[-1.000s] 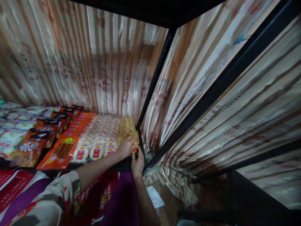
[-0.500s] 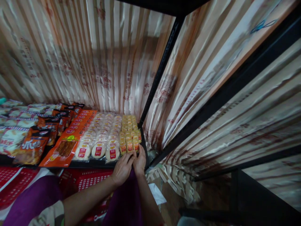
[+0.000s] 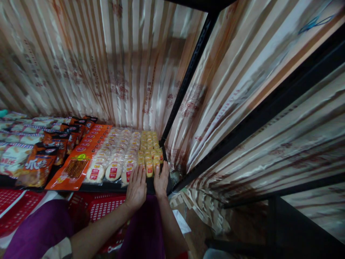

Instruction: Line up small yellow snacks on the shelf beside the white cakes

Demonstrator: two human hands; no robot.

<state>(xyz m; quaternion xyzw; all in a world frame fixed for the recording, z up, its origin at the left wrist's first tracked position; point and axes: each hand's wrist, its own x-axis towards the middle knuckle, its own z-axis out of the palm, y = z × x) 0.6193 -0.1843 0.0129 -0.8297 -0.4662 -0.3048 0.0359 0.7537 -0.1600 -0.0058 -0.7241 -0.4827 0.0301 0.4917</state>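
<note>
Rows of small yellow snack packs (image 3: 149, 147) lie at the right end of a black shelf (image 3: 107, 187). My left hand (image 3: 136, 187) lies flat at the shelf's front edge, fingers stretched out and touching the nearest packs. My right hand (image 3: 161, 180) rests beside it, fingers extended along the right side of the yellow packs, holding nothing. Round white cakes in clear wrappers (image 3: 115, 158) fill the rows just left of the yellow packs.
Long orange packets (image 3: 78, 163) and dark orange snack bags (image 3: 37, 165) lie further left. A black upright post (image 3: 185, 82) stands at the shelf's right end. Striped shiny fabric (image 3: 107, 61) hangs behind. Red baskets (image 3: 102, 208) sit below the shelf.
Both hands have opened and spread flat against the front yellow packs; a second ago my left hand lay over them, and half a second ago both were pinched together.
</note>
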